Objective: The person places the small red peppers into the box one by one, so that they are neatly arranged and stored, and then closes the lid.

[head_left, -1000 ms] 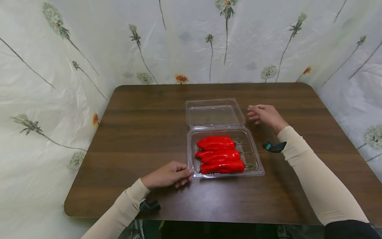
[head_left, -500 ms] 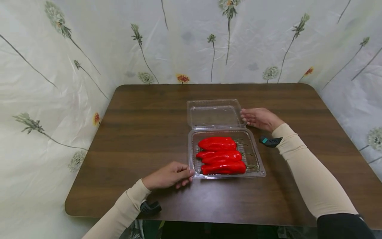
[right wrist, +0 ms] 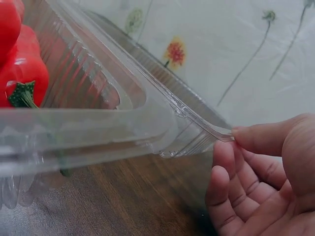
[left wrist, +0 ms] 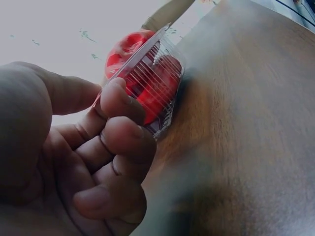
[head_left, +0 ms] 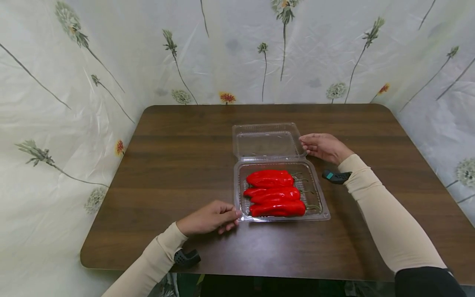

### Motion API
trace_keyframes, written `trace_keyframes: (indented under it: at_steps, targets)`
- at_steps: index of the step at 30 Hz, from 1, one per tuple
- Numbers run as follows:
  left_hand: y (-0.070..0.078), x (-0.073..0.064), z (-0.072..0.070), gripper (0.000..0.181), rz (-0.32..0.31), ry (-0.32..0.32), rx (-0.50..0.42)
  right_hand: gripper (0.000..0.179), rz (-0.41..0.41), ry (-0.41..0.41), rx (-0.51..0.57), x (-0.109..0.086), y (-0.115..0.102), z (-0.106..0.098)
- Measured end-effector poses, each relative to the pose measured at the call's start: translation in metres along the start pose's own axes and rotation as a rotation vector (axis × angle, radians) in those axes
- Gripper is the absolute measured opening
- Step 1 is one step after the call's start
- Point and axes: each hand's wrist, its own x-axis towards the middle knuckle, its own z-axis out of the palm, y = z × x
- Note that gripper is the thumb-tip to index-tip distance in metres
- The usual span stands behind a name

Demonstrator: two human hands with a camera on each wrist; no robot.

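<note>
A clear plastic clamshell box lies on the table with its lid folded back toward the wall. Several glossy red peppers lie side by side in its base, green stems pointing right. My left hand pinches the base's near left corner between thumb and index finger; the left wrist view shows its other fingers curled below the rim. At the lid's right side, my right hand grips the edge. Up close in the right wrist view, thumb and fingers pinch a lip of the lid.
The box stands on a brown wood-grain table with rounded corners. Behind and beside it hangs a pale sheet printed with flowers. Both wrists carry a dark band, the right one showing a teal patch.
My right hand has moved left onto the lid's right edge and now pinches it. The left hand keeps its hold on the corner; box and peppers lie as before.
</note>
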Motion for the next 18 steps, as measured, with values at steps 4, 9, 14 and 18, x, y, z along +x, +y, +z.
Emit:
trace_keyframes:
  at_steps: [4, 9, 14, 18]
  targets:
    - [-0.001, 0.001, 0.000, 0.034, 0.005, -0.001, -0.002, 0.035, -0.021, 0.009, 0.001, -0.003, 0.000, 0.000]
    - [-0.003, 0.002, 0.000, 0.035, 0.014, -0.002, -0.008, 0.036, -0.058, 0.046, -0.017, -0.007, -0.001, 0.001]
    - [-0.004, 0.002, -0.001, 0.035, 0.010, 0.001, -0.008, 0.035, -0.106, 0.077, -0.045, -0.011, -0.003, 0.002]
    - [-0.004, 0.002, -0.002, 0.035, 0.011, 0.001, -0.015, 0.031, -0.140, 0.098, -0.065, -0.015, -0.004, 0.002]
